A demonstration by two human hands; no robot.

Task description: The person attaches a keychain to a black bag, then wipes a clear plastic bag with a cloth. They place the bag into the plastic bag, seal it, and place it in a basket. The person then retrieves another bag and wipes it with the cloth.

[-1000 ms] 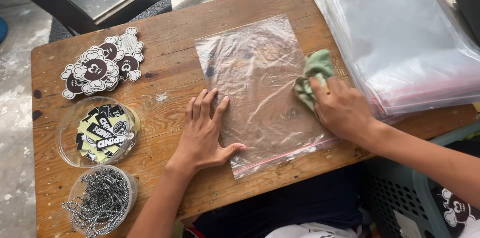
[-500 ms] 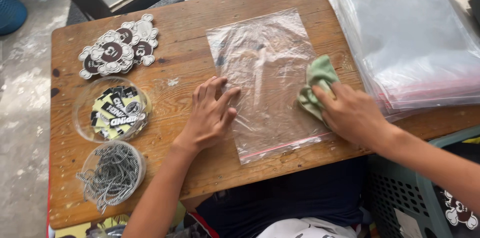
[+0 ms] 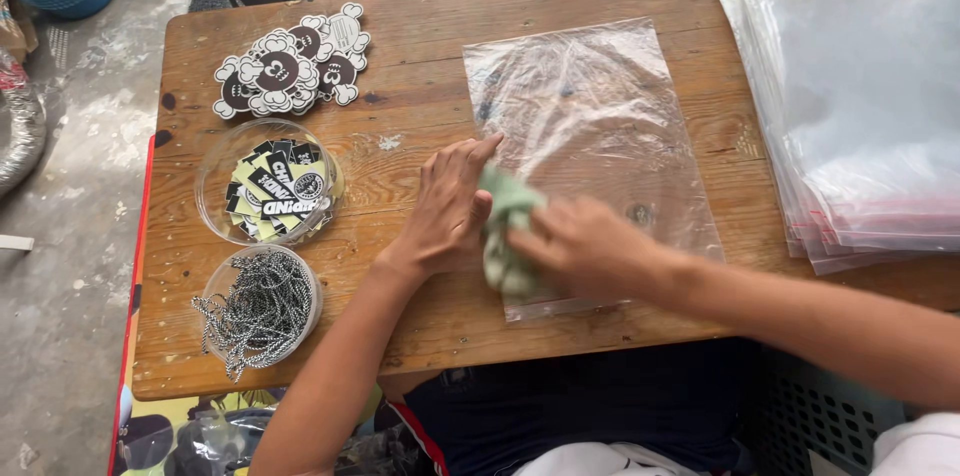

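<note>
Pressing a crumpled green cloth (image 3: 508,234) in curled right-hand fingers (image 3: 545,236), flat left hand (image 3: 447,206) pins glossy clear bag (image 3: 590,136).

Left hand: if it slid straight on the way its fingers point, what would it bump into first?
The left hand points up and to the right, onto the clear plastic bag lying flat on the wooden table. Its fingertips already reach the bag's edge, so it would slide across that bag first.

Bright daylight (right hand (image 3: 585,251) blurred).
</note>
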